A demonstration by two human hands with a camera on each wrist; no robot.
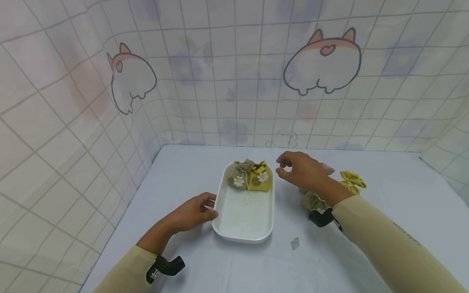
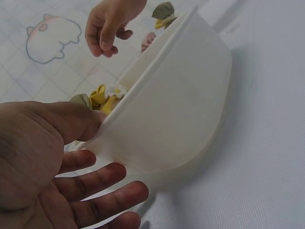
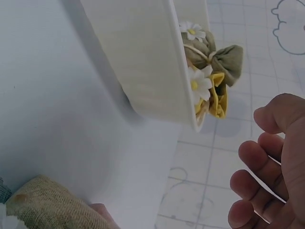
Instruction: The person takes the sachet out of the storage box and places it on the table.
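Note:
A white tray (image 1: 243,215) stands on the table, holding a grey-green drawstring pouch (image 1: 234,173) and a yellow pouch (image 1: 259,184) side by side at its far end. Each pouch bears a white daisy. My left hand (image 1: 194,211) is at the tray's left side; in the left wrist view its thumb rests on the rim and the other fingers spread loosely along the outer wall. Past the tray's far right corner, my right hand (image 1: 302,169) hovers with loosely bent fingers and nothing between them.
Under and beyond my right forearm lie more pouches: a grey-green one (image 1: 313,201), a yellow one (image 1: 351,182) and a pink one (image 1: 327,169), partly hidden. A small grey patch (image 1: 294,243) marks the tablecloth. A patterned curtain (image 1: 234,81) hangs behind the table.

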